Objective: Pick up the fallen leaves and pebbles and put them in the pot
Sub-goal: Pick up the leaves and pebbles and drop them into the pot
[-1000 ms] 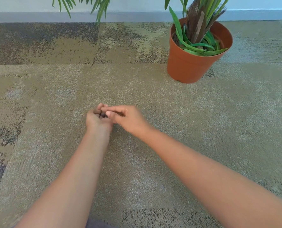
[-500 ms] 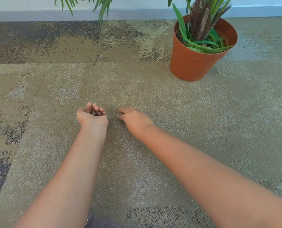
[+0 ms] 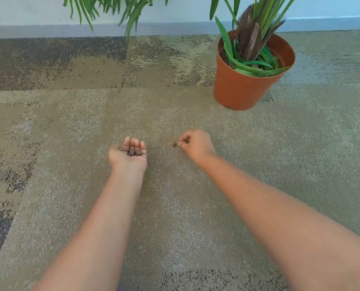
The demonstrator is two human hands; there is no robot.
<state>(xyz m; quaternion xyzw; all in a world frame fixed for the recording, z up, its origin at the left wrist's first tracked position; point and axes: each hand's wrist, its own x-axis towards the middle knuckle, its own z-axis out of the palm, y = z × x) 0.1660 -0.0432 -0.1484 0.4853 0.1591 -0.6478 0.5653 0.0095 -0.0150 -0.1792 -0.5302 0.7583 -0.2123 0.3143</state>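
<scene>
pebbles in left hand; pot beyond right hand, on carpet

A mottled carpet carries an orange pot near its far edge and a small pebble mid-floor.
</scene>
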